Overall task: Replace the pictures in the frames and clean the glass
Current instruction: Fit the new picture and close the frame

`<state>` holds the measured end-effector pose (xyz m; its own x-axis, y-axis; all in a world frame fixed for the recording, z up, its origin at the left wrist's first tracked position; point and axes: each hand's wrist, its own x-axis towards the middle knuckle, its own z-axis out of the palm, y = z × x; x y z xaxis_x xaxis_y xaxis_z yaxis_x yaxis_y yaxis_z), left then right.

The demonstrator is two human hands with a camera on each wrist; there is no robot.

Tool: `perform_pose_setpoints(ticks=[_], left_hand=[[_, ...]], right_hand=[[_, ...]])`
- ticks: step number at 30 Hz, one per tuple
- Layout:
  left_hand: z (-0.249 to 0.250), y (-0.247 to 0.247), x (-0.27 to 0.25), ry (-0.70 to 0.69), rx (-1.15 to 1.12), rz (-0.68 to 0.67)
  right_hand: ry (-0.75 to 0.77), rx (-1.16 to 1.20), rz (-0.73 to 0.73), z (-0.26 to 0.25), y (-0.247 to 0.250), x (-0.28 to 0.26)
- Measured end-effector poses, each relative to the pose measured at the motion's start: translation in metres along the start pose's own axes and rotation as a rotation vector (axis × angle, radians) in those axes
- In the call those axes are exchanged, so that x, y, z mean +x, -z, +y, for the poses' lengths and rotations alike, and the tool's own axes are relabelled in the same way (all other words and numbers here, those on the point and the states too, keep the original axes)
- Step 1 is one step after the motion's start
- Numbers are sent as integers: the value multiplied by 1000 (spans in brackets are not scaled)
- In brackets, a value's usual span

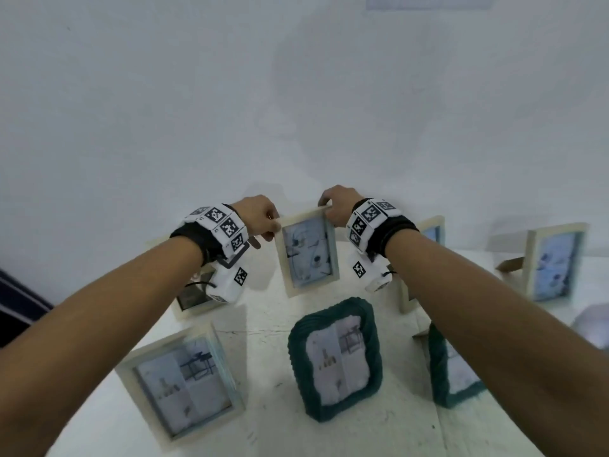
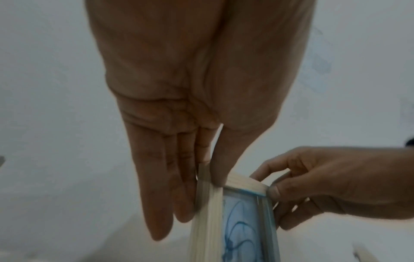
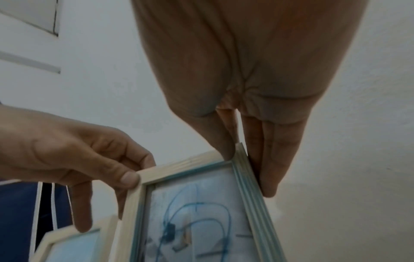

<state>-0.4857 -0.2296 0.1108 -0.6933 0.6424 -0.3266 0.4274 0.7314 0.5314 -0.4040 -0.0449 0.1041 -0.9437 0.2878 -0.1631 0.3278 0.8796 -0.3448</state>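
Left hand [image 1: 260,215]: thumb and fingers pinched on the top left corner of a pale wooden picture frame with a blue-tinted print behind glass [image 1: 308,255]; thumb on the front face, fingers behind, as seen from the left wrist.
Right hand [image 1: 339,206]: pinched on the top right corner of the same frame, thumb on the front moulding, fingers down the back edge.
Held frame: upright, lifted clear of the white tabletop [image 1: 263,324], in front of a plain white wall [image 1: 296,94]; lower edge hanging free above the table, open air on both sides between the forearms.
Appearance: narrow ribbed light wood moulding, bluish inner edge, print of thin blue curved lines with a small dark shape; glass hazy.
Below, standing on the table: dark green ridged frame with wavy opening [image 1: 335,356], just ahead of the held frame's bottom edge; pale wooden frame at front left [image 1: 181,379]; second green frame [image 1: 453,371] partly behind the right forearm; pale wooden frame at far right [image 1: 555,260].
Black-and-white square marker codes on both white wrist bands [image 1: 224,225]; no readable writing.
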Motion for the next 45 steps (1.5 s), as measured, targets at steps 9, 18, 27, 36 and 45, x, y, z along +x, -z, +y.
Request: perform_pose_setpoints(ticks=[9,18,27,36,45], left_hand=[[75,41,-69,-275,-318,247],[187,-47,-142,-464,-604,75],[250,-203,-166,-363,-627,34],[277,-360,-223,-296,-634,96],[292,-394,-236,-376,-973,135]], right_hand=[[88,700,530,41,51,-65],[230,1283,276,122,48,-256],[48,1597,434,219,-27,-375],[-7,1624,395,264,-63,-428],[-61,1497,336,270,-81,-443]])
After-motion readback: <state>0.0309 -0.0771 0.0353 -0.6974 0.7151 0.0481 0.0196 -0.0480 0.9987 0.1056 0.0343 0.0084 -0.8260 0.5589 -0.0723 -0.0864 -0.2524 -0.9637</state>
